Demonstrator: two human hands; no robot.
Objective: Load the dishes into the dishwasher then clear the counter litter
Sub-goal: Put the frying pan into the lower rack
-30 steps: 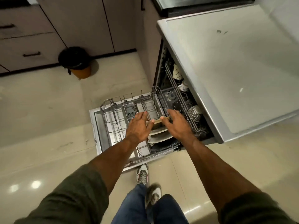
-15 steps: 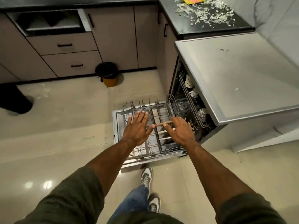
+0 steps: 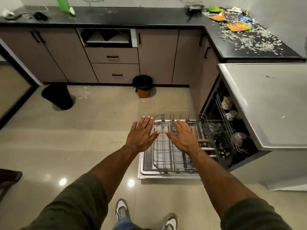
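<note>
The dishwasher [image 3: 259, 103] stands open at the right, its door [image 3: 166, 174] folded down on the floor. The lower wire rack [image 3: 167, 156] is pulled out over the door, with plates [image 3: 206, 144] standing at its right end. Cups and bowls [image 3: 226, 102] sit in the upper rack inside. My left hand [image 3: 141, 133] hovers flat with spread fingers beside the rack's left edge, holding nothing. My right hand [image 3: 181, 136] is spread flat above the rack, also empty. Litter [image 3: 245, 37], colourful wrappers and white shreds, covers the black counter at the far right.
A small bin with a black liner [image 3: 142, 86] and a black bin [image 3: 58, 97] stand on the floor by the cabinets. A drawer [image 3: 106, 38] is open under the counter. A green bottle [image 3: 64, 4] and a dark pan [image 3: 194, 7] are on the counter.
Both hands have let go of the plate in the rack and lifted away leftward, fingers spread. The view has risen and pulled back, showing the whole counter.
</note>
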